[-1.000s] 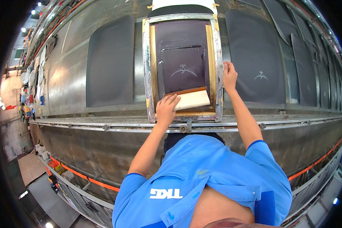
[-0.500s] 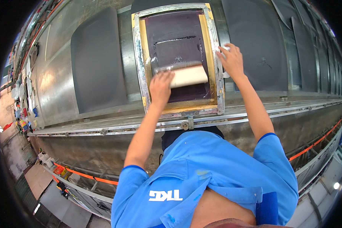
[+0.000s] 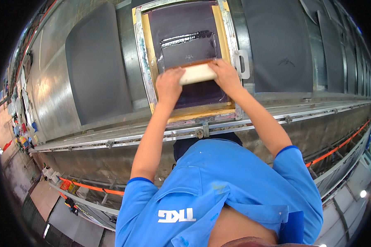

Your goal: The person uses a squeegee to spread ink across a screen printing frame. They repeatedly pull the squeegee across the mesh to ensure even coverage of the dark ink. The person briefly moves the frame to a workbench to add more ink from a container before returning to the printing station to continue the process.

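Observation:
A screen printing frame (image 3: 231,45) with a metal border and yellow tape lies on the long table before me. Across its dark mesh (image 3: 181,20) sits a squeegee (image 3: 198,74) with a cream handle and a reddish-brown blade edge. My left hand (image 3: 169,85) grips the squeegee's left end, and my right hand (image 3: 226,76) is wrapped round its right end. A wet, shiny dark band of ink (image 3: 184,38) lies on the mesh beyond the squeegee. On the frame's right side a white handle (image 3: 245,64) stands free of my hands.
Dark grey sheets lie on the metal table to the left (image 3: 95,66) and right (image 3: 276,45), the right one with a small printed mark. A metal rail (image 3: 152,139) runs along the table's near edge, close to my waist. Behind me run orange strips (image 3: 90,188).
My right hand has left the frame's right side and taken hold of the squeegee's right end. My left hand keeps its grip. More of the dark ink band shows at the far part.

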Available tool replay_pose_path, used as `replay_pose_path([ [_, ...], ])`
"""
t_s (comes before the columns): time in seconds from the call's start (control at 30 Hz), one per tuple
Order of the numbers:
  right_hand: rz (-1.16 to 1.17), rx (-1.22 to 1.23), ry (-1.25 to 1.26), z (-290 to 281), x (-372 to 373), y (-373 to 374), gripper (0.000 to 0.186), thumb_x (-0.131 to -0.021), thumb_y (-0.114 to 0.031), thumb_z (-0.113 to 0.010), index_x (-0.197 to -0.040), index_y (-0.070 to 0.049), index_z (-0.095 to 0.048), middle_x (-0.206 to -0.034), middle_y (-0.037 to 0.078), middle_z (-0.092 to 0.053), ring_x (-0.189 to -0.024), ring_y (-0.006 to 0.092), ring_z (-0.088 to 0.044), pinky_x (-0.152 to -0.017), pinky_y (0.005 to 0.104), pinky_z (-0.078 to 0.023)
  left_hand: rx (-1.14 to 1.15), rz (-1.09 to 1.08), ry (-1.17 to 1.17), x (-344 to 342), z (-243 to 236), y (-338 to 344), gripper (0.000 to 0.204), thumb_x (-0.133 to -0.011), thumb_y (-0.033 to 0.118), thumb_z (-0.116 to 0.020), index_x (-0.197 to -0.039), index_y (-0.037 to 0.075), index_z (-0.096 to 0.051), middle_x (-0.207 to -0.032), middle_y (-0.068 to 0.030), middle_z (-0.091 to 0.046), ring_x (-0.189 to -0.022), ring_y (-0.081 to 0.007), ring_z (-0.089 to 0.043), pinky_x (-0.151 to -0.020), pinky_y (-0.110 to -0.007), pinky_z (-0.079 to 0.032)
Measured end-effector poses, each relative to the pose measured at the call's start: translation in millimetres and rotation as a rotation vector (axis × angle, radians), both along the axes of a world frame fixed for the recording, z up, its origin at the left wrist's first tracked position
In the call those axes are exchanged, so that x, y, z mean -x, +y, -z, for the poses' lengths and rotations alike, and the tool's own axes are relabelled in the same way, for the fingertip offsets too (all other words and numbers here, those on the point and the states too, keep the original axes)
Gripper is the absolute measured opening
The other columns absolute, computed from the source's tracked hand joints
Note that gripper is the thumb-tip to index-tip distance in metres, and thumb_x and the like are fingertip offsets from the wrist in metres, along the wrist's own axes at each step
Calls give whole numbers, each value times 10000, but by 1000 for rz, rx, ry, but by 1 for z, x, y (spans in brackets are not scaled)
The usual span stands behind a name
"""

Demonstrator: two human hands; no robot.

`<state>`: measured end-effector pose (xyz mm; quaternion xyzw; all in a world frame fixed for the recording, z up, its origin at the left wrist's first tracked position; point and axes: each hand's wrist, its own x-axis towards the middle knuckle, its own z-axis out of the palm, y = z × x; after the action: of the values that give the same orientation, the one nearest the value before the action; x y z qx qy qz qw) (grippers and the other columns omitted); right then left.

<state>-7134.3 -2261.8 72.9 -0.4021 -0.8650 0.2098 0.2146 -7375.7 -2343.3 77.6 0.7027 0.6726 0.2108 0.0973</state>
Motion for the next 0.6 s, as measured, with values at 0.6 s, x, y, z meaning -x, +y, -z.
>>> replay_pose_path([
  [0.6,-11,11,-80,13,36,92,431,-736,-16,-733,-1163,-61,-703,-1205,114,-672,-1160,321,-619,-1001,410,-504,129,-93,14,31,-12,89,401,-767,7,-649,-1103,182,-780,-1093,-60,-753,-985,-291,-714,-871,-412,-565],
])
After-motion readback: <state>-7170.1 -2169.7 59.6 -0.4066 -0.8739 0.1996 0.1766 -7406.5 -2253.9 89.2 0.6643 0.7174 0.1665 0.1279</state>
